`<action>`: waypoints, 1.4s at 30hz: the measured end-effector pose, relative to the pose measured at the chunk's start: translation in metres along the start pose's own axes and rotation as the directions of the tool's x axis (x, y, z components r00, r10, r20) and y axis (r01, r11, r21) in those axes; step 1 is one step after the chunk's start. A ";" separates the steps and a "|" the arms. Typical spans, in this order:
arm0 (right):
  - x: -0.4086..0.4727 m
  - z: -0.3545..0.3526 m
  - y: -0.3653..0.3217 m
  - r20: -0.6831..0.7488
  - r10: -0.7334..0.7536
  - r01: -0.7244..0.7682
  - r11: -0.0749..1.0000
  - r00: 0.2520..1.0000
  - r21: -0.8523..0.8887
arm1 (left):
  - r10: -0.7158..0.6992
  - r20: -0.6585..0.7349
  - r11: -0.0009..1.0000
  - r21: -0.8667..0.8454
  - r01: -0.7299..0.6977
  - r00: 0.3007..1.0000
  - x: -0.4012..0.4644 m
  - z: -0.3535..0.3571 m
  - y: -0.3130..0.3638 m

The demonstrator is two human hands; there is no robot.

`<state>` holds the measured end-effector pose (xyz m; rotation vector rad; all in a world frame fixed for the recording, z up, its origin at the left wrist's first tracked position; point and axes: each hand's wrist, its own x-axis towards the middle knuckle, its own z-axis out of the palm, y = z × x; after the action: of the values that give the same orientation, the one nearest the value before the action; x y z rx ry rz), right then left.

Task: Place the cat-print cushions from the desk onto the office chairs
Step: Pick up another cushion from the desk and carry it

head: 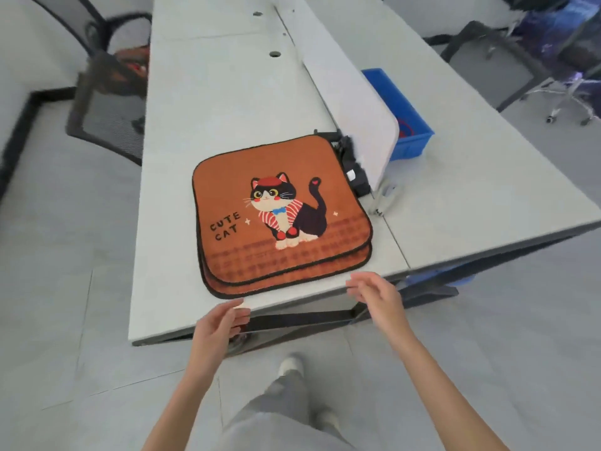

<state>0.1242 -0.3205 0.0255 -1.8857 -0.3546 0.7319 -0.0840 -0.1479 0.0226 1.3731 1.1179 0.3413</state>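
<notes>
Both grips are held open and empty; the stacked orange cat-print cushions [281,213] lie just beyond on the grey bench [208,102]; left hand [219,323] nearest, right hand [374,294] beside.

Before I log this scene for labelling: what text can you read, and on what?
"CUTE CAT" in black letters on the top cat-print cushion, left of the cat.
A red mark inside the blue bin is too blurred to read.

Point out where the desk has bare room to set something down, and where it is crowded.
Bare desk stretches from the cushions back to the cable holes, and left of the stack. Crowded: black clutter wedged between the stack and the divider, blue bin behind it.
</notes>
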 end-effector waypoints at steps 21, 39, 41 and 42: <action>0.240 0.018 -0.035 0.000 0.129 -0.088 0.679 0.992 -0.729 | -0.193 -0.350 0.941 0.198 0.274 0.917 0.203 -0.004 0.067; 0.247 -0.014 -0.095 0.111 0.086 -0.079 0.995 0.990 -0.067 | -0.071 -0.504 0.933 0.272 0.236 0.861 0.202 -0.001 0.053; 0.253 -0.025 -0.103 0.144 0.199 -0.219 0.966 0.969 0.134 | -0.041 -0.530 0.931 0.287 0.225 0.847 0.200 0.001 0.051; 0.257 -0.030 -0.105 0.165 0.225 -0.253 0.952 0.960 0.174 | -0.064 -0.532 0.930 0.276 0.245 0.844 0.199 0.001 0.050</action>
<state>0.3496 -0.1570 0.0451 -1.7124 -0.1372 1.0319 0.0325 0.0165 -0.0182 1.5153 1.7954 0.4283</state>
